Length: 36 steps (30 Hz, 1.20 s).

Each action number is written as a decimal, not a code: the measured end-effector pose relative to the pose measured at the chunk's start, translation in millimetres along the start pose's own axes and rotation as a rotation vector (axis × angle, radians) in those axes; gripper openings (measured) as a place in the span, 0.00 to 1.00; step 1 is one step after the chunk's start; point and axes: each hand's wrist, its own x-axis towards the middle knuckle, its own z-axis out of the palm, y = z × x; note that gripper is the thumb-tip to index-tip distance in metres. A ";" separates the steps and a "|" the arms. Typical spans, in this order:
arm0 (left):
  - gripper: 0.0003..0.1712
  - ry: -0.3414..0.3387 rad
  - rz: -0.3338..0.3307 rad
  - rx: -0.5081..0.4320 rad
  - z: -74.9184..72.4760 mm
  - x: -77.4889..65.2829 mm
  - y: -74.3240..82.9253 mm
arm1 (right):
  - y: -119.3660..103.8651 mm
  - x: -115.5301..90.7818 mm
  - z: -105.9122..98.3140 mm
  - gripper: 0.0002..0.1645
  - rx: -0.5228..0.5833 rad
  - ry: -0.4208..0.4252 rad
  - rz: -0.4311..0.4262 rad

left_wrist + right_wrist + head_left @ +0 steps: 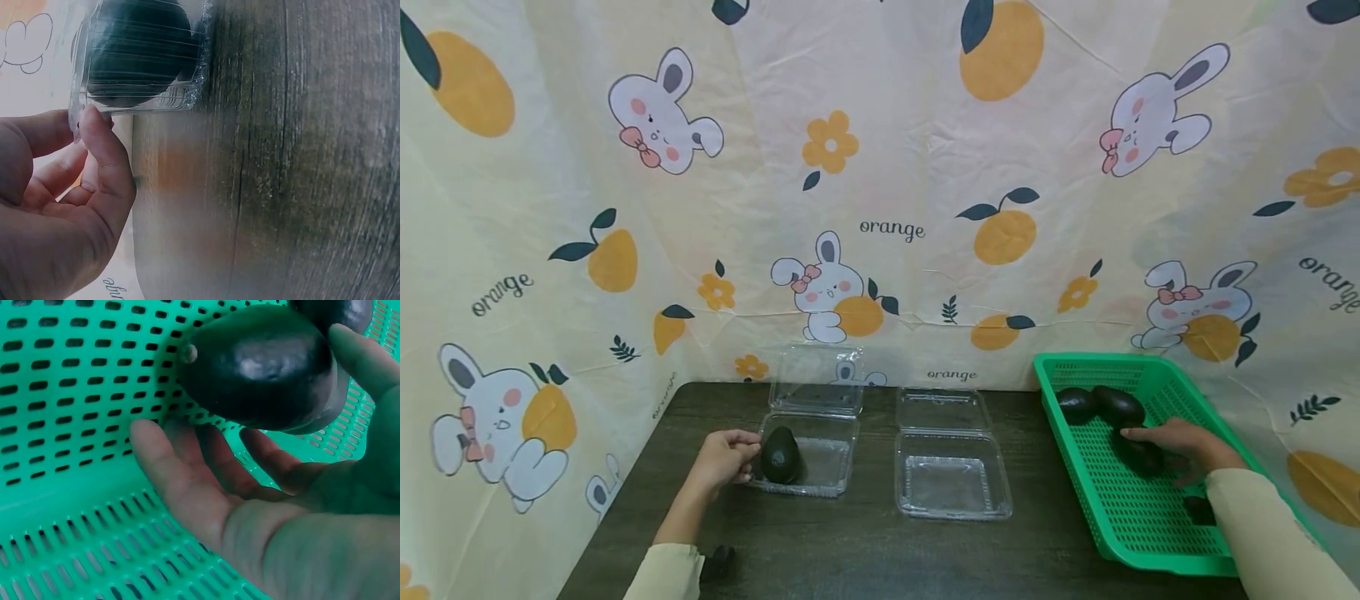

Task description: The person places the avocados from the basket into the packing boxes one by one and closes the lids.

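Observation:
My left hand (pixel 726 457) pinches the left rim of an open clear plastic clamshell box (pixel 827 485). A dark avocado (pixel 780 456) stands in that box. In the left wrist view, thumb and fingertip meet on the box's edge, with the avocado (pixel 140 53) seen through its wall. Inside the green basket, my right hand (pixel 1187 450) is at a dark avocado (pixel 1141 458). The right wrist view shows the thumb at one end of this avocado (pixel 262 369), the other fingers spread loosely below it. Whether those fingers touch it is unclear.
The green perforated basket (pixel 1105 358) stands at the right, holding more avocados (pixel 1077 406). A second open clear clamshell box (pixel 953 510) sits mid-table. A small dark object (pixel 722 558) lies by the left sleeve. A printed cloth (pixel 895 167) hangs behind the dark table (pixel 865 550).

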 end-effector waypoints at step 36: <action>0.14 0.015 0.015 -0.011 1.5 -1.8 -2.7 | -22.1 -15.8 10.0 0.66 0.129 -0.049 -0.193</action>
